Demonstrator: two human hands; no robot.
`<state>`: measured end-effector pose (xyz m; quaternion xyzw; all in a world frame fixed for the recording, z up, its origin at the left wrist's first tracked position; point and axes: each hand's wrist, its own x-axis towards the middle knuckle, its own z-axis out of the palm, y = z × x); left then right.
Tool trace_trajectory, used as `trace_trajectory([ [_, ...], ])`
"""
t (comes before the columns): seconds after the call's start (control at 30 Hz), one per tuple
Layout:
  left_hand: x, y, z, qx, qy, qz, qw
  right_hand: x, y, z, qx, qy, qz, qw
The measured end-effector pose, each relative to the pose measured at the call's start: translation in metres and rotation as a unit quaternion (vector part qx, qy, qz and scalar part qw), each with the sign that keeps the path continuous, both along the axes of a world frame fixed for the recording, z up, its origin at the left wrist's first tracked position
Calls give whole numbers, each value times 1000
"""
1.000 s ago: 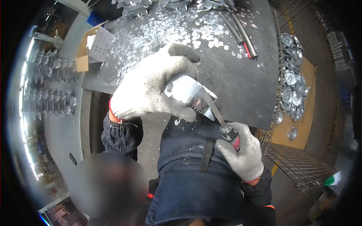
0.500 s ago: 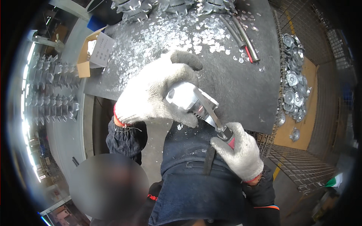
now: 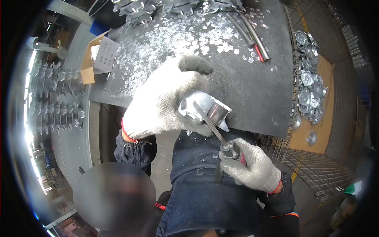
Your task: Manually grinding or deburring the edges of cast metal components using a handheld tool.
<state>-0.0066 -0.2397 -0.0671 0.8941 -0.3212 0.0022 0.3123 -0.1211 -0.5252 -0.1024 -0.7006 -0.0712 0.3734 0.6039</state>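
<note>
My left hand (image 3: 166, 96), in a white knitted glove with a red cuff, is closed around a shiny silver metal casting (image 3: 200, 103). The casting is tilted over the table's near edge, above my lap, and the glove hides its far side. My right hand (image 3: 252, 166), gloved the same way, grips the red-and-black handle of a file-like tool (image 3: 215, 130). Its long, narrow metal blade slants up and left across the casting, with the tip over the rounded left part. Whether the blade touches the metal there I cannot tell.
Clear flakes litter the dark table (image 3: 252, 94). Finned castings (image 3: 136, 10) stand at its far edge, near metal rods (image 3: 256, 39) and a carton (image 3: 104, 55). On the right, a wire cage (image 3: 319, 170) holds round castings (image 3: 306, 96). More castings (image 3: 59, 94) are stacked left.
The casting has turned in my left hand and moved slightly right and nearer. The blade has swung so its tip points farther left, and my right hand has dropped a little.
</note>
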Motion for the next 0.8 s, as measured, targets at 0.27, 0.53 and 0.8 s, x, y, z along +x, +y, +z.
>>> trace_trajectory([
  [0.27, -3, -11, 5, 12, -39, 12, 999, -14, 13, 12, -41, -216, -69, 973],
  [0.53, 1, 17, 4, -141, 77, 130, 978, -29, 1, 6, -73, -155, -123, 977],
  [0.8, 13, -6, -41, -388, 158, 228, 879, -31, 0, -14, -152, -256, -137, 945],
])
